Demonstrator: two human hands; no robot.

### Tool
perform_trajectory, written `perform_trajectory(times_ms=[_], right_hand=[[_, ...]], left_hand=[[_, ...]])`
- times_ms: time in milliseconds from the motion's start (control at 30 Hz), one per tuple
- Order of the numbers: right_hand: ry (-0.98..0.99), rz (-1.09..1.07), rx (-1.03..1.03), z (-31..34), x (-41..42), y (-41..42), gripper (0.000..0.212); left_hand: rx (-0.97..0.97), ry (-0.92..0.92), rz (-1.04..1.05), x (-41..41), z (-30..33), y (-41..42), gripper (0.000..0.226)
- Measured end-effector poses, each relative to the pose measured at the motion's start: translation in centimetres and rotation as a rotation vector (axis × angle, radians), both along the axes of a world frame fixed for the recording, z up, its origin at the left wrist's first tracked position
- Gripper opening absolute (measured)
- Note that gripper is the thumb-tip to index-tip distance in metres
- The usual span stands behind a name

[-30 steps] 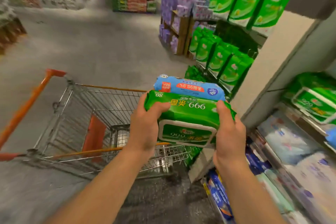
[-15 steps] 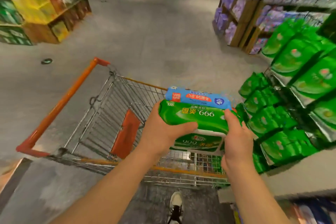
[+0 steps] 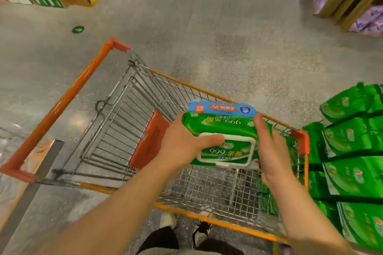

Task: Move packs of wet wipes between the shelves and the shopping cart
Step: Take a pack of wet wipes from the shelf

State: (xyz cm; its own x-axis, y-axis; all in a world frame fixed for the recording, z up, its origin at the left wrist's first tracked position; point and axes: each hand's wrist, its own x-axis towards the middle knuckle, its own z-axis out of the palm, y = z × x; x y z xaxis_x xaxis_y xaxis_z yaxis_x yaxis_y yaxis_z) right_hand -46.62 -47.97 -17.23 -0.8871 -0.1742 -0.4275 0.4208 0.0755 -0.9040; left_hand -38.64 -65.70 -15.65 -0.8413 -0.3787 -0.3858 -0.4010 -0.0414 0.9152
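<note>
Both hands hold a green wipes pack (image 3: 219,130) and blue wipes pack (image 3: 221,108) over the shopping cart (image 3: 124,114): left hand (image 3: 182,147) gripping, right hand (image 3: 271,151) flat against its end.

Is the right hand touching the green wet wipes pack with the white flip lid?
Touching. The head view shows the right hand flat against the end of the green wet wipes pack, fingertips lying on its top edge with no gap.
</note>
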Motion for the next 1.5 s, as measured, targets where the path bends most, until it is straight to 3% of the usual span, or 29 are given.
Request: perform_trajectory(times_ms=[300,467,567,700,800,900,967,1067,1133,1233,1333,1500], right_hand=[[-0.169,0.214,0.020,-8.8,-3.4,-4.4,0.053],[-0.251,0.340,0.151,-15.9,-4.7,-6.4,0.052],[-0.298,0.280,0.192,-20.3,-5.1,-7.9,0.049],[-0.374,0.185,0.187,-25.6,-5.7,-9.3,0.036],[-0.423,0.174,0.201,-28.9,-6.3,-10.0,0.044],[-0.484,0.165,0.222,-31.7,-7.7,-11.4,0.048],[-0.493,0.196,0.250,-33.0,-8.9,-12.4,0.052],[-0.490,0.218,0.219,-34.7,-10.4,-13.6,0.037],[-0.502,0.226,0.229,-35.8,-11.2,-14.4,0.035],[-0.526,0.189,0.277,-37.3,-12.1,-15.3,0.049],[-0.555,0.184,0.252,-37.5,-13.1,-15.9,0.037],[-0.567,0.177,0.317,-37.1,-13.2,-16.3,0.039]], left_hand=[[0.000,-0.204,-0.057,-4.0,-8.2,-5.7,0.054],[0.074,-0.364,-0.147,-6.9,-15.9,-9.8,0.054],[0.157,-0.457,-0.209,-8.9,-20.9,-12.1,0.070],[0.204,-0.483,-0.350,-11.0,-26.5,-14.0,0.063],[0.214,-0.526,-0.320,-11.8,-30.3,-14.9,0.096],[0.244,-0.560,-0.265,-12.4,-33.6,-15.8,0.108],[0.238,-0.581,-0.281,-13.1,-35.0,-16.4,0.096],[0.259,-0.575,-0.283,-14.2,-36.6,-17.2,0.053],[0.274,-0.562,-0.250,-14.8,-37.8,-17.3,0.040],[0.247,-0.554,-0.219,-15.7,-39.3,-17.5,0.035],[0.187,-0.570,-0.239,-16.6,-40.0,-18.0,0.026],[-0.138,-0.608,-0.238,-16.7,-39.2,-17.1,0.033]])
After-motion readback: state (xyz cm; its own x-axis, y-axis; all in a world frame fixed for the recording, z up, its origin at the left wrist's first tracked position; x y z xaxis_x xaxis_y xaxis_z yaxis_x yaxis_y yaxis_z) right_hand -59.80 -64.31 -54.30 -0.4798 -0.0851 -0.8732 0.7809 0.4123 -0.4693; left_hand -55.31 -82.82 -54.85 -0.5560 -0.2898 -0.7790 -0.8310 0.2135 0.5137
